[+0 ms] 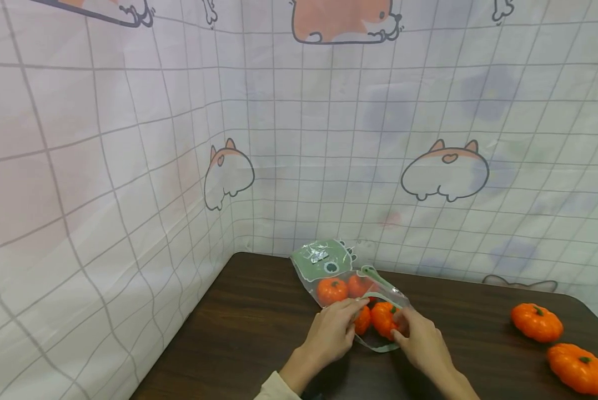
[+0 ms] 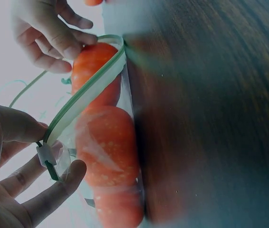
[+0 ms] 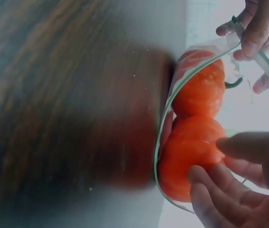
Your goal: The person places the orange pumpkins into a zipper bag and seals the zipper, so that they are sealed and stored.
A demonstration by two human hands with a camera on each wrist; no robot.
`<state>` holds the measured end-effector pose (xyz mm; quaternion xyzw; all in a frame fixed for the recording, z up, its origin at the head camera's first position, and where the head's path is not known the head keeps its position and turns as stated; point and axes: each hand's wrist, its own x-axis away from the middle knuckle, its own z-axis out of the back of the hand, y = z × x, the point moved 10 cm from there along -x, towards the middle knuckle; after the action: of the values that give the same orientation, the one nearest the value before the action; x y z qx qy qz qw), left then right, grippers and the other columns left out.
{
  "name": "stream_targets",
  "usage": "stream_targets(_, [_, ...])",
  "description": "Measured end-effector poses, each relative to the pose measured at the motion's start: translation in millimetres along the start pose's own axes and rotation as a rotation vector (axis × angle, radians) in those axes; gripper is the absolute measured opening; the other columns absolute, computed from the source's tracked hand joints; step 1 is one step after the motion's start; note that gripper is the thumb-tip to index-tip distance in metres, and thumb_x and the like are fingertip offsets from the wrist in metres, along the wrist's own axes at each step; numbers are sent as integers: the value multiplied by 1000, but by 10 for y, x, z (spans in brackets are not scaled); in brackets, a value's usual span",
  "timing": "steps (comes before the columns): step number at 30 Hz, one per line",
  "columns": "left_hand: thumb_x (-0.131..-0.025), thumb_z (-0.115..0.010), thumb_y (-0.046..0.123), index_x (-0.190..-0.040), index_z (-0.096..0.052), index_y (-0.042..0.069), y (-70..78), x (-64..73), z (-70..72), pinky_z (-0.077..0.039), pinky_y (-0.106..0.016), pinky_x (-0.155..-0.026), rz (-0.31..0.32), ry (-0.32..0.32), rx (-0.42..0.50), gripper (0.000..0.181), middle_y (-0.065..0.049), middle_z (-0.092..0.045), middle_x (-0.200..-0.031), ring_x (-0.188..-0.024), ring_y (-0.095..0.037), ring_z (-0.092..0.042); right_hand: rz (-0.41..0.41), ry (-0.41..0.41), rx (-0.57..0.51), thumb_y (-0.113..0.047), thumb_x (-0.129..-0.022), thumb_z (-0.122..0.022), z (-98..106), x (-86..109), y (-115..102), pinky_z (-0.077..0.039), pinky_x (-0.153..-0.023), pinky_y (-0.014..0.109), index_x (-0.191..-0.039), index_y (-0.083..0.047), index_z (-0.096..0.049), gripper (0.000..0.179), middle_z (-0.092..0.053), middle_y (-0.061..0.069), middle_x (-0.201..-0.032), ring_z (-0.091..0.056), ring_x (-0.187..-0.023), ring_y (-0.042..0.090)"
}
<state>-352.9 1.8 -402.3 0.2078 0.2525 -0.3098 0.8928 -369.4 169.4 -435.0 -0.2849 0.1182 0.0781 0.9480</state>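
From where I stand, two bare hands work over a clear slider-zip bag [image 1: 340,254] printed with a green cartoon creature. The bag lies on a dark wood-grain table [image 1: 259,311], its mouth toward the person. At least four small orange pumpkins show inside: two at the far end and two near the mouth.

The left hand [image 1: 331,329] pinches the bag's green-edged rim [image 2: 84,96] beside the white slider [image 2: 45,155]; its thumb is close to its fingers there, and the other fingers are loosely spread. The mouth stands apart as a wide loop.

The right hand [image 1: 425,337] is half closed, thumb and bent fingertips on the near right pumpkin [image 1: 382,320], which sits just within the rim, touching its neighbour [image 1: 362,320]. How firmly it grips, I cannot tell.

Well to the right, outside the bag, lie two more pumpkins, an upper one [image 1: 537,322] and a lower one [image 1: 580,369].

The step in hand, I judge, is settling this pumpkin inside the mouth. The next move seems to call for the left fingers to hold the rim apart while the right ones nudge the pumpkin deeper, then let go without catching the edge.
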Motion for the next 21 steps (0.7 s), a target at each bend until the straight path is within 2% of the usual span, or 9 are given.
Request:
stream_targets(6, [-83,-72,2,-140,-63,21,4,11,-8,-60,-32,-79,2,-2,-8,61,4,-71,-129,-113,-14,-69,74,-58,-49,-15,-85,-81,-76,31,-94,-58,-69,38,-123,-2,-66,43,-68,11,-114,-70,-87,18])
stream_targets(10, [-83,-72,2,-140,-63,22,-5,17,-18,-59,-30,-76,10,-13,-7,62,4,-71,-129,-111,-15,-70,80,-94,-50,-19,-86,-80,-133,54,-106,-58,-70,40,-130,-3,-63,50,-61,17,-129,-70,-96,23])
stream_targets(16, [-83,-72,2,-141,-62,23,-9,14,-33,-58,-28,-70,16,-30,-12,62,5,-72,-126,-104,-16,-71,132,-167,-70,-25,-87,-81,-244,78,-150,-58,-81,47,-135,-9,-60,55,-60,9,-132,-68,-107,30])
stream_targets(21, [-83,-72,2,-142,-62,22,-14,14,-43,-55,-25,-67,17,-36,-8,63,5,-72,-124,-99,-15,-70,193,-214,-103,-29,-88,-80,-278,83,-195,-58,-83,49,-136,-10,-59,56,-59,9,-137,-67,-111,33])
